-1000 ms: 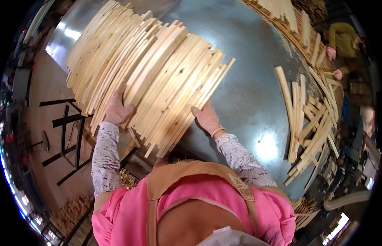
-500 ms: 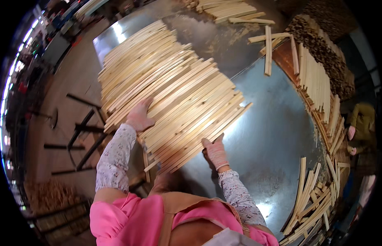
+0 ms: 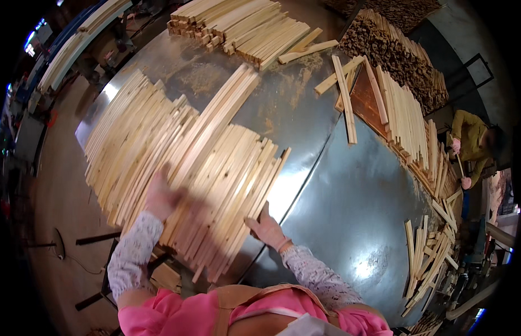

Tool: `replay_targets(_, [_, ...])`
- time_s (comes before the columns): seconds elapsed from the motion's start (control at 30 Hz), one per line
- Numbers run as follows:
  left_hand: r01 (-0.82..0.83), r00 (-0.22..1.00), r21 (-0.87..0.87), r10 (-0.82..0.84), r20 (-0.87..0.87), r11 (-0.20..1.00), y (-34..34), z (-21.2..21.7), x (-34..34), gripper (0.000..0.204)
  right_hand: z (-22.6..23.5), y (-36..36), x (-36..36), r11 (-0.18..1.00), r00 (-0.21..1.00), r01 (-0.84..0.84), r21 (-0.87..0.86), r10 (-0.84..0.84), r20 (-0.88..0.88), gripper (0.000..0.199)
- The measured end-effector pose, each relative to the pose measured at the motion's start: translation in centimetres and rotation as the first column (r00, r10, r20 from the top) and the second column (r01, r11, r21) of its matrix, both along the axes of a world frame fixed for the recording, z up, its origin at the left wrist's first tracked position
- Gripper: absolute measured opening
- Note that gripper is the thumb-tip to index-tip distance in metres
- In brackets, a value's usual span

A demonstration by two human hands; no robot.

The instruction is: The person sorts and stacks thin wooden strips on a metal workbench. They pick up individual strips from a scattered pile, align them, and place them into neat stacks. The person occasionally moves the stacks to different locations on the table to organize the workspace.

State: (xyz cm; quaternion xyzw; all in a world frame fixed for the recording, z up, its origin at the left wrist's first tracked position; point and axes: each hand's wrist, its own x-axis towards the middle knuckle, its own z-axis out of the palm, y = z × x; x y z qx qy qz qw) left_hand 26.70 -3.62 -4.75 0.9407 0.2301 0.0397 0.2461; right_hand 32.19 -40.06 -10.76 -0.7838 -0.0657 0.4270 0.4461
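Observation:
A wide layer of pale wooden strips (image 3: 221, 168) lies side by side on a metal table in front of me. One bundle of strips (image 3: 218, 120) juts out past the far ends of the rest. My left hand (image 3: 162, 197), gloved and blurred by motion, is at the near part of this bundle with its thumb to the right. Whether its fingers close around the strips is not clear. At the layer's right edge, my right hand (image 3: 269, 229) touches the outermost strip with thumb and forefinger apart. It is gloved, open and grips nothing.
Stacked strips (image 3: 243, 28) lie at the table's far side. Loose strips (image 3: 344, 95) cross near a reddish-brown board (image 3: 368, 92). More strips (image 3: 431, 263) are heaped at the right. A person (image 3: 470, 140) works beyond the right edge. A seam crosses the metal tabletop (image 3: 350, 207).
The bundle by my left hand now sticks out at the far side, where before it lay among the others. The view has shifted, and the layer appears further left. My right hand stays at its edge.

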Motion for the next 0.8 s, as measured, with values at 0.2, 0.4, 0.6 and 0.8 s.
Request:
replay_targets(0.2, [0.075, 0.990, 0.233, -0.101, 0.103, 0.970, -0.3, 6.1, 31.1, 0.086, -5.4, -2.5, -2.6, 0.999, 0.974, -0.036, -0.003, 0.036, 0.223, 0.107])
replay_targets(0.4, [0.000, 0.982, 0.221, 0.042, -0.183, 0.975, -0.6, 5.6, 51.1, 0.079, -3.7, -2.2, -1.5, 0.992, 0.991, 0.004, 0.128, -0.021, 0.130, 0.111])
replay_targets(0.6, [0.033, 0.983, 0.213, 0.007, -0.185, 0.977, -1.1, 0.7, 52.4, 0.083, -3.5, -1.9, -1.8, 0.998, 1.000, 0.024, 0.056, -0.024, 0.011, 0.117])
replay_targets(0.8, [0.039, 0.997, 0.471, 0.000, -0.081, 0.881, -3.1, 3.9, 55.6, 0.071, -4.5, -1.9, -0.1, 1.000, 1.000, 0.005, 0.030, -0.005, 0.007, 0.114])
